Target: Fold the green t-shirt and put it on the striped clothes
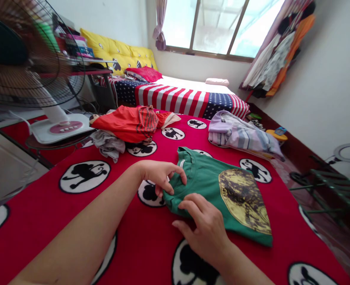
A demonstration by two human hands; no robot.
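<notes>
A green T-shirt [206, 178] lies folded on the red bedspread, its neckline to the left and a round yellow print on its right part. My left hand [164, 176] is at the shirt's left shoulder edge, fingers curled around the fabric beside the collar. Some of those fingertips are partly hidden. My right hand [204, 223] rests at the near edge of the shirt, fingertips touching the cloth. Its thumb stands apart over the bedspread, and nothing is held in it.
The red bedspread [139, 245] has monkey prints. Beyond the shirt lie a red garment [127, 124] over grey cloth [108, 144] and a striped folded pile [237, 132]. A blurred fan [53, 107] stands at left, a green rack [338, 190] at right.
</notes>
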